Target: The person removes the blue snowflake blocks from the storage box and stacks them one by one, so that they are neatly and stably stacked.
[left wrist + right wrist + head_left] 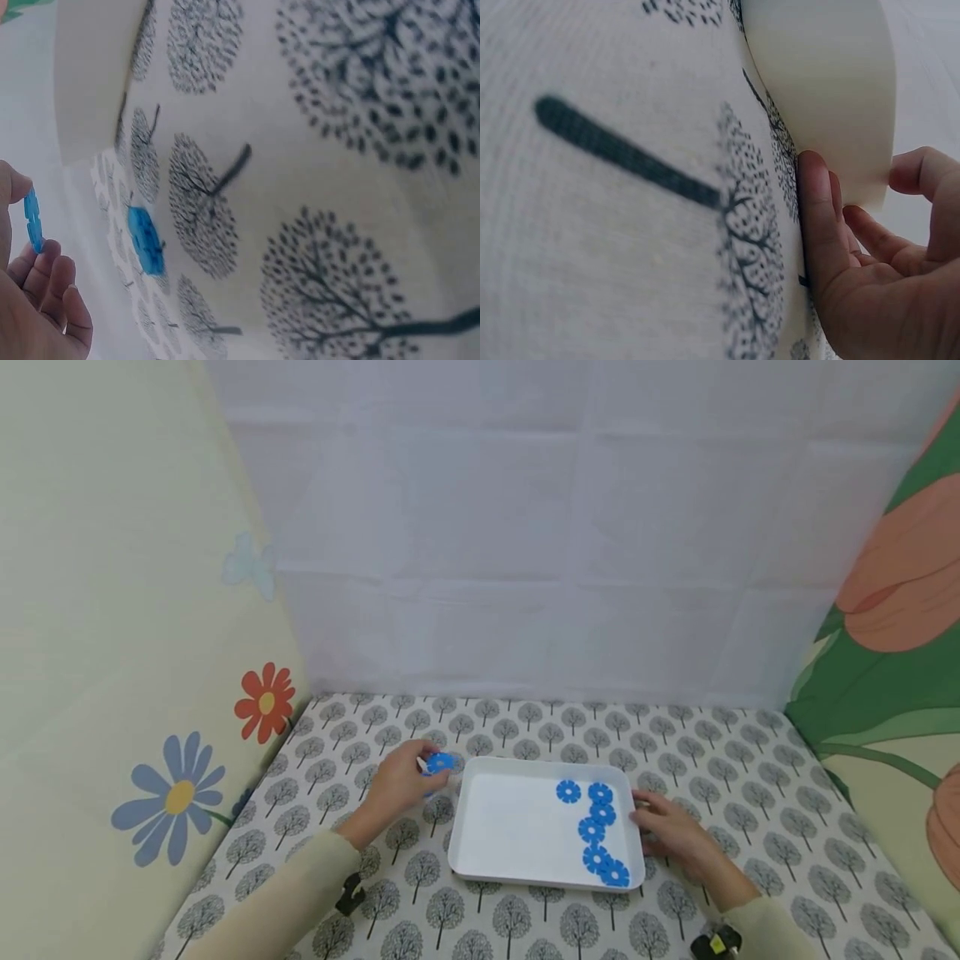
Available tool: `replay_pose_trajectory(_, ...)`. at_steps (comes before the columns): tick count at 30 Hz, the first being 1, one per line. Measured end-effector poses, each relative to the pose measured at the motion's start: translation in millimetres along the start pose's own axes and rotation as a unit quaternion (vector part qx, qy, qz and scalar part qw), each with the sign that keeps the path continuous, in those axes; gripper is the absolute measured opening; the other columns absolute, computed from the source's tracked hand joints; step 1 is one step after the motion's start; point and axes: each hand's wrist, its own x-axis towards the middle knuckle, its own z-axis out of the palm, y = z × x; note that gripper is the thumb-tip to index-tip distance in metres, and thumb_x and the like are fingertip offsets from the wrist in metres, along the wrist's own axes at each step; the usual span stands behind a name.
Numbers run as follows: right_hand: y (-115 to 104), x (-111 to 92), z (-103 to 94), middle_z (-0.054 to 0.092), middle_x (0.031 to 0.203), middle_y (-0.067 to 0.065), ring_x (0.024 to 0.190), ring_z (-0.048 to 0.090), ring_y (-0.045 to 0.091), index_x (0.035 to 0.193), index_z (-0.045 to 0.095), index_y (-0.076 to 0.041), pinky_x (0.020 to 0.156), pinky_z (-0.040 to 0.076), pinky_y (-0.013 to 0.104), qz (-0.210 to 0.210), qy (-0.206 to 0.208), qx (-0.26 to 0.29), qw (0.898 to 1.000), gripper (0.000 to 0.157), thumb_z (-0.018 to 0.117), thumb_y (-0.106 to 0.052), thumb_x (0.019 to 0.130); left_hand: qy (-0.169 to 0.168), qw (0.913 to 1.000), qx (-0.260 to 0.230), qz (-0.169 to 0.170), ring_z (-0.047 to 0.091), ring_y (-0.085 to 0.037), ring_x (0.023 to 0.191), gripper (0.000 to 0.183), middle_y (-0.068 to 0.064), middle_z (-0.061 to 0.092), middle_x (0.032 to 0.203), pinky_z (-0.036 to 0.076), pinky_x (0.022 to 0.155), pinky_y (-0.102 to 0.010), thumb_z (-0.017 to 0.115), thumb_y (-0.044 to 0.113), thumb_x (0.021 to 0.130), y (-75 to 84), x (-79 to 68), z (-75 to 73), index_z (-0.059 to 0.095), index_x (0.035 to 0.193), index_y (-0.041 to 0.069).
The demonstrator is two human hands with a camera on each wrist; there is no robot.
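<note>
Between thumb and fingertips, my left hand (399,785) pinches a blue notched plastic disc (439,763), just off the left side of a white tray (517,827). The left wrist view shows this held disc (33,221) edge-on. Beyond it a second blue disc (146,240) appears at the cloth, apart from the fingers. My right hand (675,831) holds the tray's right side, its thumb at the rim and its fingers along the outer wall (825,82). Inside the tray, several blue discs (591,831) lie in an uneven column toward the right, with one disc (568,791) apart from them.
A tree-patterned cloth (510,927) covers the table under the tray. A white sheet (480,527) hangs at the back. Painted walls stand on the left (112,610) and right (900,718).
</note>
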Motion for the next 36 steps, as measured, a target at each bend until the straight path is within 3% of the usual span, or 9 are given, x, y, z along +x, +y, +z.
replay_pose_trajectory(5,0,0,-0.1,0.060,0.128,0.022,0.099,0.065,0.027,0.153,0.039,-0.005,0.078,0.060,0.040,0.005,0.004,-0.003,1.000,0.062,0.060,-0.021,0.097,0.006,0.9999,-0.009,-0.009,0.059,-0.020,0.081,0.044,-0.011,0.065,0.107,0.050,0.062,-0.029,0.081,0.026,0.084,-12.2,0.1,-2.6,0.066,0.119,0.003)
replay_pose_trajectory(12,0,4,0.0,0.057,0.135,0.023,0.101,0.065,0.027,0.153,0.040,-0.007,0.078,0.059,0.039,0.042,0.007,-0.005,0.999,0.063,0.061,-0.023,0.096,-0.002,0.9993,0.005,-0.038,0.060,-0.019,0.082,0.043,-0.010,0.065,0.106,0.050,0.063,-0.029,0.080,0.027,0.085,-27.7,-1.4,0.0,0.066,0.116,0.002)
replay_pose_trajectory(18,0,4,1.2,0.058,0.135,0.023,0.101,0.065,0.027,0.153,0.039,-0.007,0.078,0.059,0.039,0.043,0.009,-0.009,0.999,0.063,0.061,-0.023,0.096,-0.005,0.9993,0.004,-0.036,0.061,-0.018,0.079,0.033,-0.006,0.066,0.096,0.053,0.063,-0.030,0.082,0.023,0.083,-34.7,-5.4,4.1,0.066,0.106,0.006)
replay_pose_trajectory(26,0,3,1.3,0.057,0.135,0.023,0.102,0.065,0.027,0.153,0.039,-0.007,0.078,0.059,0.039,0.026,0.009,-0.009,1.000,0.063,0.060,-0.023,0.097,-0.013,0.9987,0.031,-0.040,0.063,-0.022,0.089,0.033,-0.008,0.063,0.100,0.057,0.080,-0.039,0.084,0.021,0.081,-38.8,-5.7,8.0,0.068,0.105,0.004)
replay_pose_trajectory(36,0,4,0.8,0.058,0.134,0.023,0.101,0.065,0.027,0.152,0.041,-0.007,0.078,0.059,0.040,0.029,0.009,-0.001,1.000,0.062,0.061,-0.021,0.096,-0.013,0.9988,0.043,-0.021,0.062,-0.021,0.086,0.035,-0.008,0.067,0.097,0.056,0.079,-0.041,0.085,0.021,0.080,-46.4,-3.4,9.2,0.070,0.105,0.003)
